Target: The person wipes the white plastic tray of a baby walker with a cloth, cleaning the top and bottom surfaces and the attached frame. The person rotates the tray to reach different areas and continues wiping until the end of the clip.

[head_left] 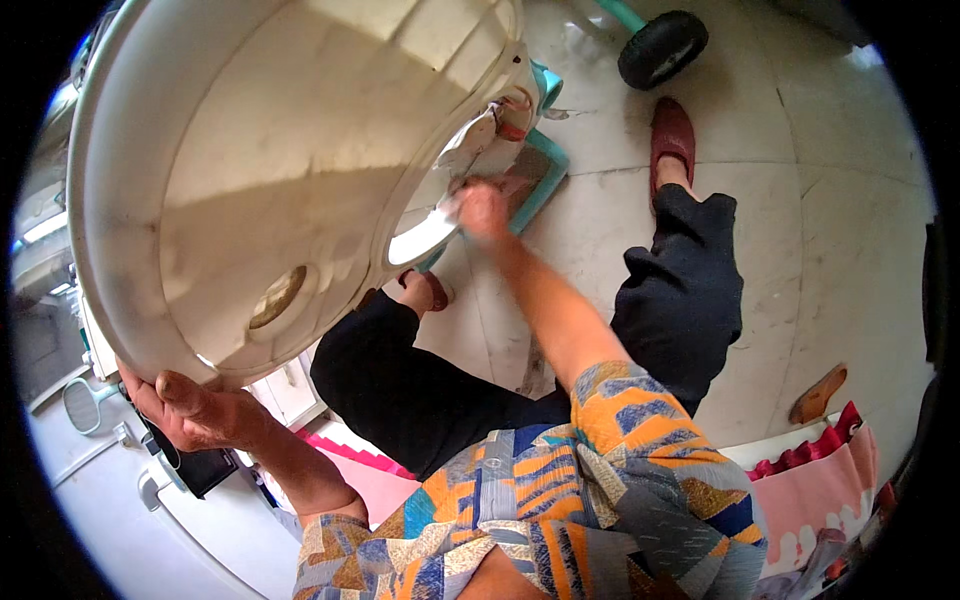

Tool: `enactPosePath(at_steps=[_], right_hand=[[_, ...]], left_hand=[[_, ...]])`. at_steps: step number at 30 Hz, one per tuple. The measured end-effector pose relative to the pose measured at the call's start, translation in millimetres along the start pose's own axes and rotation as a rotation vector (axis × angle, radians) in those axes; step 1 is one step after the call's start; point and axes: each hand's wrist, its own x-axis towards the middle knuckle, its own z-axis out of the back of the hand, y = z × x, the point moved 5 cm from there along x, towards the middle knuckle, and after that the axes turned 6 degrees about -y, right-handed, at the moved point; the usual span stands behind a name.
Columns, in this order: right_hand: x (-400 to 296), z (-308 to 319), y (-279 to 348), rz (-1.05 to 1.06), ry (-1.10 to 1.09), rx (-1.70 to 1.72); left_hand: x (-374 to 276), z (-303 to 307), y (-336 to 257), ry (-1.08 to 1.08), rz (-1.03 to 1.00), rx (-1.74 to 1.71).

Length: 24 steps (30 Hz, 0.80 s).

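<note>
A large off-white plastic shell, curved and with cut-out holes, is tilted up in front of me. My left hand grips its lower left rim, with the thumb on the near side. At the big opening on the shell's right side is my right hand, blurred. Whether its fingers hold anything I cannot tell. Just beyond that hand is a crumpled white and reddish piece, its material unclear. A teal frame shows beside and behind the opening.
A black wheel on a teal tube stands on the tiled floor. My feet in dark red shoes are spread apart. A brown slipper lies at right, near pink ruffled fabric. At left are a white appliance and a pale green racket.
</note>
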Motion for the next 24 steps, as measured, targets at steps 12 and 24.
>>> enactPosePath(at_steps=[12, 24], right_hand=[[-2.5, 68.4, 170.9, -0.182, 0.030, 0.718], [-20.4, 61.9, 83.4, 0.001, -0.055, 0.527]], left_hand=[[1.5, -2.6, -3.7, 0.034, -0.003, -0.005], [4.0, -5.2, -3.3, 0.073, 0.060, -0.050]])
